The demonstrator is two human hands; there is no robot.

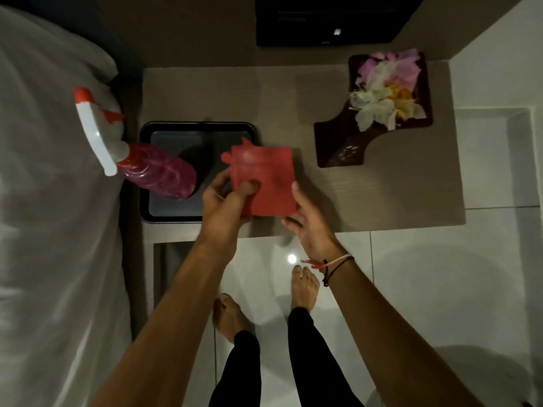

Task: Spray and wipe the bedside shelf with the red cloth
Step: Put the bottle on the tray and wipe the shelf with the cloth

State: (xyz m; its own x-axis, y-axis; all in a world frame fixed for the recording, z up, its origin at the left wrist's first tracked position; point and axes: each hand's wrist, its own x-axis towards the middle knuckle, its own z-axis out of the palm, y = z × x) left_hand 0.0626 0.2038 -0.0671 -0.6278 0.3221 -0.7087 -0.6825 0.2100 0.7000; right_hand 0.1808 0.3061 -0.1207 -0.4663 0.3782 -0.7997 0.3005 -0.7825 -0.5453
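Red cloth (pixel 266 180) is folded and held just above the surface (pixel 367 195) — my left hand (pixel 223 204) pinches its left edge, my right hand (pixel 311 221) grips the right. Spray bottle (pixel 155 170) rests on the tray (pixel 199 124) — wiping, I judge, not yet begun.

Thin pink and black cord bracelets (pixel 338 264) on right wrist, centre right; tight black trousers (pixel 244 374) lower centre; bare feet (pixel 304 289).

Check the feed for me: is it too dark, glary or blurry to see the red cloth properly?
Head view: dim overall, but the cloth reads clearly red between the left hand and right hand; its edges look soft, and the spray bottle is blurred; one small glare spot on the floor, clear of the cloth.
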